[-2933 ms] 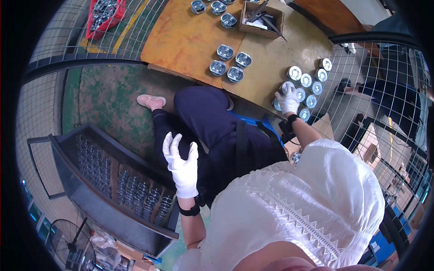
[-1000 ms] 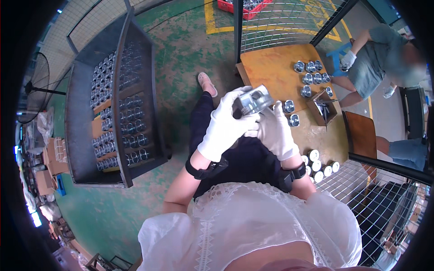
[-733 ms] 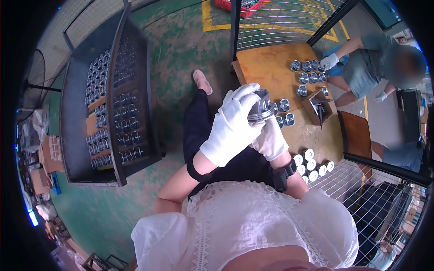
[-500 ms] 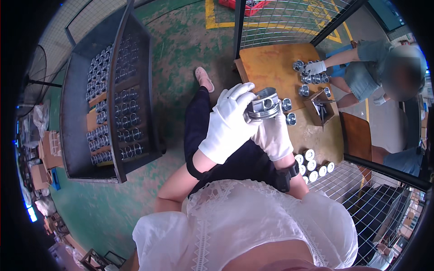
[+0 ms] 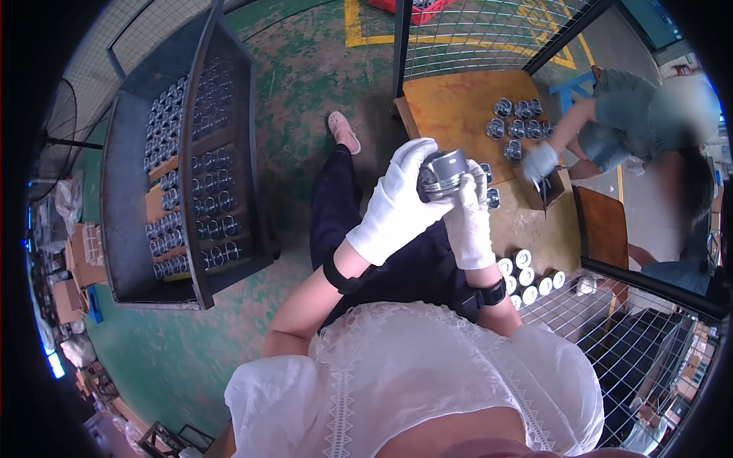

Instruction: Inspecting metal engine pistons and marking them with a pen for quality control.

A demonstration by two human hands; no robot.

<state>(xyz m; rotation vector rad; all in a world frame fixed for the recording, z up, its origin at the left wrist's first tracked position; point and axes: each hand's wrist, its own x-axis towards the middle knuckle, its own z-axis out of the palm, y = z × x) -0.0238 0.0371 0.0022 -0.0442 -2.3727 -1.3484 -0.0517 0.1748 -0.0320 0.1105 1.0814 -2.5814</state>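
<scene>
White-gloved, the left hand (image 5: pixel 393 206) and the right hand (image 5: pixel 468 225) have one metal piston (image 5: pixel 445 174) between them, in the air above the person's lap, close to the left edge of the bench (image 5: pixel 527 225). The fingers and thumb of the left hand are half curled around the left side of the metal piston; the right hand is bent against its right side, with the fingers partly raised. The metal piston is a little tilted, and its ring grooves are turned to the lower side. On the bench I count other pistons in three groups. Just beyond the right hand two pistons (image 5: pixel 492 198) show, partly covered. Toward the far edge stand about eight pistons (image 5: pixel 513 149), so close together that the number is not fully sure. Near the near edge, beside the wire mesh (image 5: pixel 580 328), about eight pale round pistons (image 5: pixel 527 276) are visible, some partly hidden by the forearm. One cardboard box (image 5: pixel 561 187) is at the right edge, and over it is one blurred gloved hand of a co-worker (image 5: pixel 540 162). At left, one dark metal bin (image 5: pixel 126 221) carries many rows of pistons (image 5: pixel 214 183), too many for counting. One red crate (image 5: pixel 432 14) is on the floor (image 5: pixel 298 84), beyond the bench's far left corner.
</scene>
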